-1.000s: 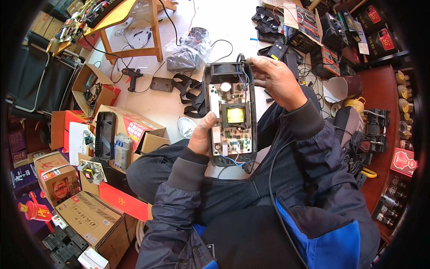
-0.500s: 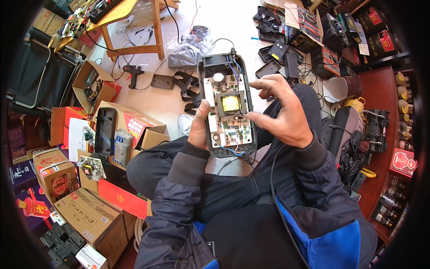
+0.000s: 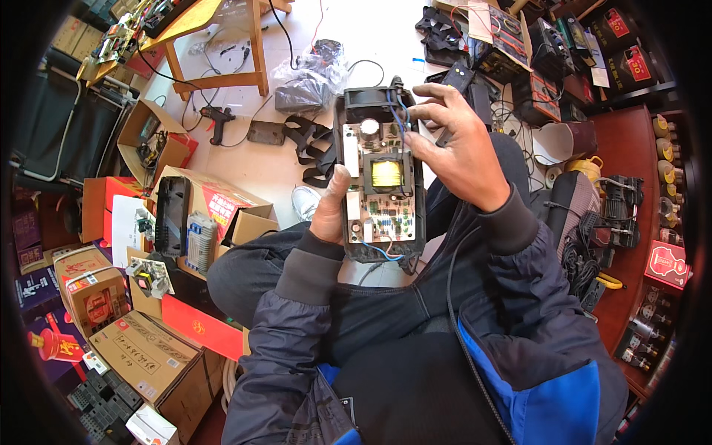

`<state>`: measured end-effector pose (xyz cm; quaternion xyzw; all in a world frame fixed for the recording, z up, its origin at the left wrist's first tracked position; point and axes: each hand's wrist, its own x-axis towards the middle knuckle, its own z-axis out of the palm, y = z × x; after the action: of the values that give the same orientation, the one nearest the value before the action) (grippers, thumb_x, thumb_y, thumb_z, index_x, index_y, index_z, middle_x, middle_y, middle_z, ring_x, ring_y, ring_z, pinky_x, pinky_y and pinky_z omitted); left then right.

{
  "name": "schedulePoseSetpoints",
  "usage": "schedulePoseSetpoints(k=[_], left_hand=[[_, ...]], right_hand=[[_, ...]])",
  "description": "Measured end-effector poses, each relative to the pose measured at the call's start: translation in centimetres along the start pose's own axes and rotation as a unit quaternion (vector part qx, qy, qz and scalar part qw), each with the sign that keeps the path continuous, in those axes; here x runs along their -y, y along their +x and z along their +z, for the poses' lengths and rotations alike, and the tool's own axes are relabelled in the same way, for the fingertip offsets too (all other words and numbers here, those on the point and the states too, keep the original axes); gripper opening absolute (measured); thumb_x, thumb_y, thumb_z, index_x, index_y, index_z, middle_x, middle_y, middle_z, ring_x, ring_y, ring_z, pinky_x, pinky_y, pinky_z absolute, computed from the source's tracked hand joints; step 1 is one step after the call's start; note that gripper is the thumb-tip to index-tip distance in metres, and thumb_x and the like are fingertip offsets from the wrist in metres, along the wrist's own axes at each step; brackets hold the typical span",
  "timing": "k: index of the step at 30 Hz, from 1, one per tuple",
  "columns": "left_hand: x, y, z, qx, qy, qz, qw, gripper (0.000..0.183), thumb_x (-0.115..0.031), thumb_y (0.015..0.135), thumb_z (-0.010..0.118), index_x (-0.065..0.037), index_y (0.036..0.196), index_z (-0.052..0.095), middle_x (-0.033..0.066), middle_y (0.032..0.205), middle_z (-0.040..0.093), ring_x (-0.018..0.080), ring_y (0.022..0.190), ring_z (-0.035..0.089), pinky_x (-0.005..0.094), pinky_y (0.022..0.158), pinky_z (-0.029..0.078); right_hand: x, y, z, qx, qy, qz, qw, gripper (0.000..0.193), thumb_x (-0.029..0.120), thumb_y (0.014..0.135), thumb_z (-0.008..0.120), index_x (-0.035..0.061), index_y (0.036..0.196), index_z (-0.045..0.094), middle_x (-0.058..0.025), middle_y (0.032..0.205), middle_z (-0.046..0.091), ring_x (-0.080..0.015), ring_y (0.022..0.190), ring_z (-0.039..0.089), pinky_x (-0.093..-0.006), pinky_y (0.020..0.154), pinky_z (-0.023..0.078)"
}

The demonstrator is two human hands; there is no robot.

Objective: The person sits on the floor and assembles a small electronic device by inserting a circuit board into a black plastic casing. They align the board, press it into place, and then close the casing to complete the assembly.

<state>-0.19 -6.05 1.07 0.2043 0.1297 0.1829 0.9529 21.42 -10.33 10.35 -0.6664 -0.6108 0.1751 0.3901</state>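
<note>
An opened battery charger rests in my left hand (image 3: 331,211), which is closed around the left side of its black casing (image 3: 417,222), thumb on the near rim. Inside lies a circuit board (image 3: 393,226) with a yellow-wrapped transformer (image 3: 386,173) and a round capacitor (image 3: 369,127). A black fan (image 3: 367,102) fills the far end. At the upper right edge is my right hand (image 3: 463,144), fingers curved and apart, with thumb and index tips beside the blue wires (image 3: 401,115). Whether they touch the wires is unclear. The fingers under the casing are hidden.
On the left stand open cardboard boxes (image 3: 141,356), a black casing half (image 3: 173,215) and a loose circuit board (image 3: 150,276). A glue gun (image 3: 217,124) lies on the floor near a wooden stool (image 3: 256,44). Cables and chargers crowd the right, beside a red-brown cabinet (image 3: 619,159).
My right hand has moved up along the charger's right side to the blue wires near the fan. The charger has shifted slightly right in my left hand.
</note>
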Motion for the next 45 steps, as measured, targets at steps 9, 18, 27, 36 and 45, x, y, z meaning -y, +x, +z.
schedulePoseSetpoints(k=[9,18,27,36,45], left_hand=[[0.4,0.1,-0.5,0.001,-0.01,-0.004,1.0,0.109,-0.082,0.093,0.053,-0.004,0.165,0.03,0.0278,0.158,0.047,0.0515,0.143,0.05,0.0634,0.115,0.048],[-0.2,0.0,0.7,0.005,-0.042,-0.011,0.999,0.116,-0.088,0.089,0.052,-0.003,0.165,0.031,0.0316,0.157,0.046,0.0493,0.143,0.05,0.0617,0.117,0.046],[-0.4,-0.1,1.3,-0.001,-0.034,-0.008,0.999,0.121,-0.091,0.087,0.049,0.0,0.165,0.028,0.0339,0.158,0.043,0.0479,0.144,0.048,0.0621,0.116,0.046],[0.0,0.2,-0.1,-0.05,0.043,0.036,0.997,0.118,-0.09,0.089,0.047,-0.001,0.163,0.032,0.0343,0.15,0.052,0.0438,0.135,0.06,0.0553,0.11,0.055],[0.4,0.1,-0.6,-0.011,-0.049,0.052,0.997,0.088,-0.06,0.098,0.067,-0.002,0.159,0.037,0.0237,0.143,0.062,0.0363,0.122,0.07,0.052,0.101,0.062]], right_hand=[[-1.6,1.0,0.8,0.014,0.097,0.018,0.995,0.014,0.002,0.089,0.079,-0.0045,0.101,0.075,-0.0114,0.128,0.062,-0.014,0.098,0.064,-0.0283,0.086,0.052],[-1.6,0.8,-0.5,0.047,0.172,0.055,0.982,0.022,0.009,0.097,0.074,0.0002,0.116,0.076,-0.013,0.139,0.062,-0.0179,0.113,0.066,-0.0307,0.096,0.053],[-1.2,-1.2,-1.5,-0.016,0.212,0.116,0.97,0.02,0.006,0.099,0.073,-0.0031,0.116,0.072,-0.0089,0.141,0.064,-0.0126,0.111,0.067,-0.0274,0.098,0.053],[0.8,-3.8,-0.8,0.068,0.169,0.051,0.982,0.069,0.016,0.079,0.09,0.0037,0.139,0.057,-0.0153,0.157,0.046,-0.025,0.136,0.054,-0.0403,0.107,0.05],[0.7,-4.4,0.1,0.056,0.092,0.003,0.994,0.072,0.012,0.077,0.09,0.0102,0.142,0.061,-0.0193,0.156,0.047,-0.0319,0.137,0.055,-0.0409,0.102,0.054]])
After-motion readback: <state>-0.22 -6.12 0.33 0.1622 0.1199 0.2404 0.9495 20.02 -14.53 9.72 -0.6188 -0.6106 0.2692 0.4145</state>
